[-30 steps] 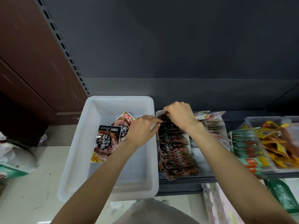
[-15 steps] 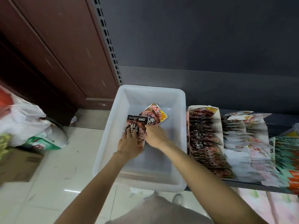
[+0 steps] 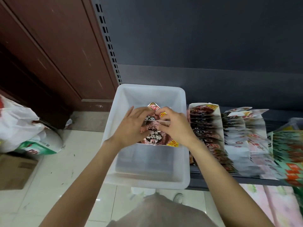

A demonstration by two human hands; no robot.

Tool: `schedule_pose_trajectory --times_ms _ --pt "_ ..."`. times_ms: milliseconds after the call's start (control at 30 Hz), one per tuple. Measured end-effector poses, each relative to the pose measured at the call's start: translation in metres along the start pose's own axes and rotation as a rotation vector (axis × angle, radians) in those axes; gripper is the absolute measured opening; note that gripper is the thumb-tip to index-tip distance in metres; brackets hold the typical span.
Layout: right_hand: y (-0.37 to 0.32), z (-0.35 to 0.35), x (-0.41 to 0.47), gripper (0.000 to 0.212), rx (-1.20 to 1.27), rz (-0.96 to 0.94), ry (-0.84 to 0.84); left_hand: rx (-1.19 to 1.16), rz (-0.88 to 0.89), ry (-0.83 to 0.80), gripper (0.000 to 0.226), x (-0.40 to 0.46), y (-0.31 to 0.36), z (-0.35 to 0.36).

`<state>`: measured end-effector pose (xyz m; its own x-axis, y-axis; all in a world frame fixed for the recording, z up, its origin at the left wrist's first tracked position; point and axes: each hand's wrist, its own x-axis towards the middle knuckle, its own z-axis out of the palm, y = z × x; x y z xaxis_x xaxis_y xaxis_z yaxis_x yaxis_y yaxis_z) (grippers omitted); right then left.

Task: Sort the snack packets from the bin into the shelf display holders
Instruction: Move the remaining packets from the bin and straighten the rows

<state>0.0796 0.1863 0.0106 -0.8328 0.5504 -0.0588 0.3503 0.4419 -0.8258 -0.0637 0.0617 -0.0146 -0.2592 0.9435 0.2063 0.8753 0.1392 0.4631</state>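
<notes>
- Both hands now hold packets together over the bin, where half a second ago they were pressed low on a single dark packet near the bin floor; a second ago they were at the shelf holder.
- Left hand grips the left edge of the packets, fingers curled over the top.
- Right hand pinches their right side, thumb and fingers closed on the foil.
- At least two packets sit between the hands: dark red foil with white lettering and a yellow corner tag. How many exactly I cannot tell.
- Bin is white, translucent plastic, and stands at the left end of the shelf, its rim just beside the holder.
- Holder, a white card tray, carries a leaning row of the same dark red packets.
- Further right lie rows of white packets and green packets, blurred.
- Left of the bin, on the tiled floor, sit a white plastic bag and a cardboard box.
- Behind the bin rises the grey shelf back, with a brown wooden panel to its left.
</notes>
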Motion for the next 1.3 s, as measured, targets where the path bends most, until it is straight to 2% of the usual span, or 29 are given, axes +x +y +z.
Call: schedule_pose_trajectory --times_ms 100,167,233,300,400,467,500,600,767,900,1033,1167,1300 --pt "-0.011 -0.051 -0.026 0.04 0.04 -0.049 0.148 -0.244 -0.017 -0.1 0.035 0.018 0.025 -0.012" --pt "-0.006 -0.08 -0.041 0.04 0.087 -0.012 0.162 -0.389 -0.035 -0.101 0.031 0.03 0.041 -0.012" --pt "0.005 -0.1 -0.053 0.027 0.112 0.02 0.153 -0.53 -0.034 -0.088 0.025 0.044 0.058 -0.005" --pt "0.015 -0.113 -0.062 0.014 0.069 0.012 0.284 -0.595 -0.014 -0.026 0.019 0.058 0.076 0.005" --pt "0.029 -0.139 -0.076 0.012 0.027 0.013 0.672 -0.55 -0.072 0.13 0.048 0.085 0.094 0.026" --pt "0.039 -0.158 -0.083 0.016 0.052 0.027 0.852 -0.329 -0.101 0.091 0.052 0.103 0.096 0.041" --pt "0.042 -0.167 -0.085 0.017 0.042 0.031 0.874 -0.194 -0.088 0.038 0.051 0.11 0.096 0.05" --pt "0.044 -0.182 -0.082 0.017 -0.014 0.001 0.839 0.021 -0.022 -0.03 0.039 0.117 0.1 0.067" --pt "0.044 -0.19 -0.049 0.02 -0.166 -0.061 0.694 0.1 0.097 0.148 0.015 0.112 0.103 0.071" --pt "0.04 -0.188 -0.019 0.022 -0.309 -0.121 0.511 0.143 0.195 0.139 0.017 0.106 0.107 0.071" --pt "0.035 -0.182 0.001 0.023 -0.439 -0.101 0.336 0.191 0.193 0.079 0.026 0.103 0.107 0.07" --pt "0.03 -0.189 0.011 0.025 -0.529 -0.099 0.282 0.193 0.187 0.049 0.038 0.103 0.106 0.068" --pt "0.026 -0.193 0.013 0.026 -0.617 -0.139 0.249 0.218 0.193 0.045 0.034 0.102 0.105 0.068"
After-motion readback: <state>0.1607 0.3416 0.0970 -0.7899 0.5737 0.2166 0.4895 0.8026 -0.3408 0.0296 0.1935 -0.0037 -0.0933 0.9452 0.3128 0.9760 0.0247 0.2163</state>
